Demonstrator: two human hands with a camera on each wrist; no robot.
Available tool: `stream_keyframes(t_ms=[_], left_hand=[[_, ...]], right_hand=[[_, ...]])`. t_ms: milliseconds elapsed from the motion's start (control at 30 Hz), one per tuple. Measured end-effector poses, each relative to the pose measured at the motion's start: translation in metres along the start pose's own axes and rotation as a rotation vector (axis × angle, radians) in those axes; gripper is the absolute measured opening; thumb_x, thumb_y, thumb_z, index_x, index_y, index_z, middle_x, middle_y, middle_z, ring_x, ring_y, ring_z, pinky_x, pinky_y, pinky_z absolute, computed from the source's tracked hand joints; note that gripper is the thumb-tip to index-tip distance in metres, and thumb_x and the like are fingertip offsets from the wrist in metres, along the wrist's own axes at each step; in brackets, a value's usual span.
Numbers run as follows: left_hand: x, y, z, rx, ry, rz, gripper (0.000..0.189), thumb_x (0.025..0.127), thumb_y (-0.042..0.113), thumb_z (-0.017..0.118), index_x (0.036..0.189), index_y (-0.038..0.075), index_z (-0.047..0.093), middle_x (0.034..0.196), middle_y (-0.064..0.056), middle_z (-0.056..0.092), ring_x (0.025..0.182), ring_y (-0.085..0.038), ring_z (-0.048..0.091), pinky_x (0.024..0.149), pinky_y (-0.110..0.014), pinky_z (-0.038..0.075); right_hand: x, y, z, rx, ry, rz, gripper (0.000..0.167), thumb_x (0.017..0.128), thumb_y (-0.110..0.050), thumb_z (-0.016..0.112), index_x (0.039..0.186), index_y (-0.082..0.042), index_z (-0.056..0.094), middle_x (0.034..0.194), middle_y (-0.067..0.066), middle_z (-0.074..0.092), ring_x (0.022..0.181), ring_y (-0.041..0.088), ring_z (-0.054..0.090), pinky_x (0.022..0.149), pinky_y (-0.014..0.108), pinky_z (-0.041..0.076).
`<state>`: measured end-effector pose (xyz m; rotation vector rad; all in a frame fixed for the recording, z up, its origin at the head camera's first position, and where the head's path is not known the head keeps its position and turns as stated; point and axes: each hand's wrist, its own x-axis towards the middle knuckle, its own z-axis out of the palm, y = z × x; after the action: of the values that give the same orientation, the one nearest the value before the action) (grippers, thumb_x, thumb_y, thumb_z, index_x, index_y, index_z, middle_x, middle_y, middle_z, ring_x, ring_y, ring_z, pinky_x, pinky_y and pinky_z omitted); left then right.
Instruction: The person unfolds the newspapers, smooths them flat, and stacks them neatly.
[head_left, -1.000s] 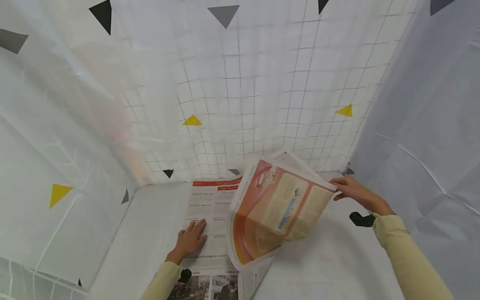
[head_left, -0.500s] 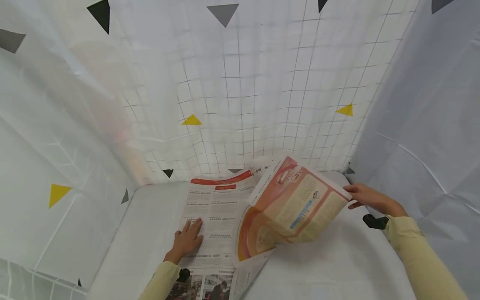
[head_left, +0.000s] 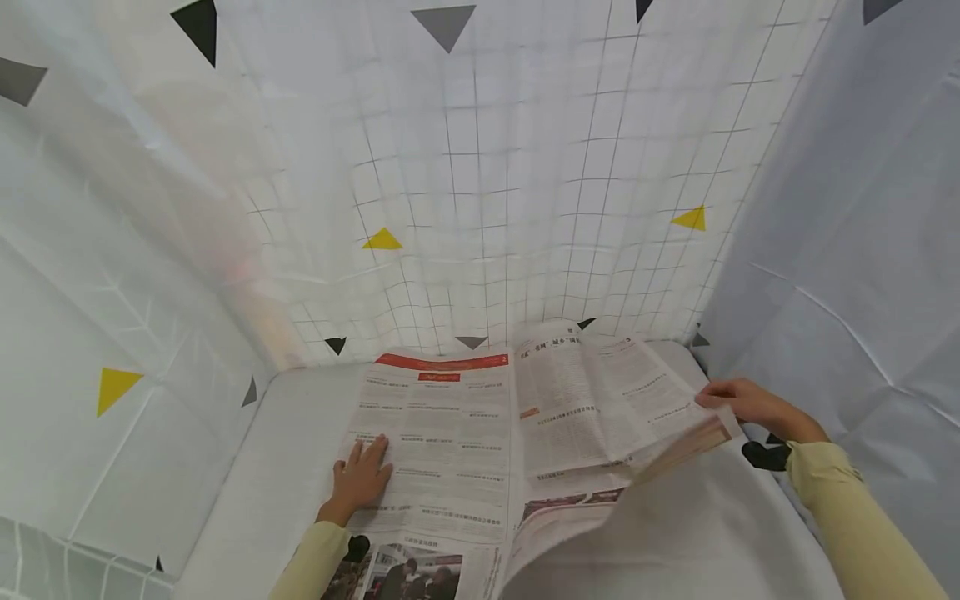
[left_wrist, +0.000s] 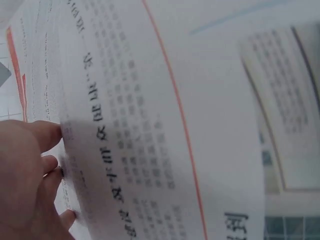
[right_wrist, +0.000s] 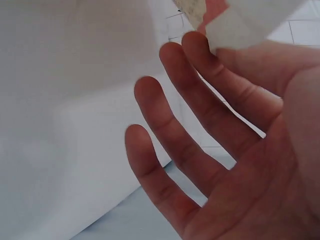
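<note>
A newspaper (head_left: 450,425) lies spread on the white surface, its left page flat and its right page lifted and curling. On the left page rests my left hand (head_left: 360,477), fingers spread out; in the left wrist view the fingertips (left_wrist: 51,135) touch the printed sheet (left_wrist: 150,125). My right hand (head_left: 765,408) pinches the outer edge of the right page (head_left: 622,400) between thumb and index finger. The right wrist view has that page corner (right_wrist: 240,25) in the pinch, with the other fingers (right_wrist: 150,100) loosely extended. A coloured underside shows at the page's curled edge.
White sheeting with grid lines (head_left: 480,192) forms the back wall, marked with black, grey and yellow triangles. Plain white side walls (head_left: 847,250) stand left and right. The white surface (head_left: 675,525) shows at the right front, under the raised page.
My right hand has moved right, drawing the page over: its orange-and-pink side has turned down and printed text faces up. My left hand has slid slightly left on the newspaper.
</note>
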<state>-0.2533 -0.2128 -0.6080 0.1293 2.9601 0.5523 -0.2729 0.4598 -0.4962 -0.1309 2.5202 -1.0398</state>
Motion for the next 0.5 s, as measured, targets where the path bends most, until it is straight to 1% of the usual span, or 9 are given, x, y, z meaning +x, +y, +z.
stream_keyframes(t_ms=[67,133,200,300,367,500], left_hand=[[0.0,-0.003,0.001,-0.009,-0.001,-0.009,0.058,0.106,0.028,0.051,0.157,0.004,0.038,0.164,-0.019,0.039,0.154,-0.05,0.026,0.112,-0.076,0.023],[0.0,-0.006,0.003,-0.027,0.003,-0.018,0.059,0.106,0.029,0.05,0.158,0.004,0.037,0.165,-0.019,0.038,0.154,-0.05,0.024,0.112,-0.076,0.022],[0.0,-0.009,0.005,-0.038,0.01,-0.029,0.06,0.106,0.029,0.049,0.158,0.004,0.036,0.165,-0.02,0.037,0.155,-0.051,0.023,0.113,-0.076,0.02],[-0.001,-0.014,0.008,-0.048,0.027,-0.044,0.06,0.105,0.029,0.049,0.157,0.003,0.036,0.165,-0.02,0.036,0.155,-0.051,0.022,0.114,-0.077,0.019],[-0.001,-0.015,0.008,-0.04,0.033,-0.055,0.06,0.105,0.029,0.049,0.157,0.003,0.036,0.165,-0.019,0.036,0.154,-0.051,0.022,0.114,-0.077,0.019],[-0.002,-0.014,0.007,-0.029,0.021,-0.073,0.06,0.105,0.028,0.049,0.158,0.004,0.035,0.168,-0.017,0.032,0.156,-0.05,0.02,0.114,-0.076,0.02]], right_hand=[[0.001,0.003,0.001,-0.011,0.014,-0.003,0.053,0.108,-0.034,0.05,0.134,0.013,0.054,0.118,0.018,0.072,0.093,0.011,0.067,0.079,0.035,0.059],[0.001,0.005,0.002,-0.009,0.038,0.009,0.051,0.109,-0.035,0.05,0.132,0.01,0.057,0.117,0.017,0.072,0.093,0.012,0.067,0.079,0.035,0.059],[0.002,0.007,0.005,-0.015,0.07,0.002,0.047,0.108,-0.033,0.051,0.129,0.009,0.059,0.115,0.017,0.072,0.093,0.014,0.067,0.078,0.035,0.059],[0.002,0.009,0.01,-0.017,0.121,0.022,0.045,0.107,-0.033,0.054,0.125,0.008,0.062,0.11,0.016,0.072,0.091,0.017,0.065,0.077,0.035,0.059],[0.003,0.011,0.014,-0.035,0.151,0.03,0.044,0.107,-0.031,0.054,0.123,0.01,0.061,0.108,0.017,0.072,0.09,0.019,0.065,0.077,0.037,0.059],[0.004,0.02,0.022,-0.071,0.223,0.056,0.043,0.107,-0.026,0.054,0.121,0.014,0.061,0.103,0.022,0.07,0.088,0.022,0.065,0.075,0.041,0.06]])
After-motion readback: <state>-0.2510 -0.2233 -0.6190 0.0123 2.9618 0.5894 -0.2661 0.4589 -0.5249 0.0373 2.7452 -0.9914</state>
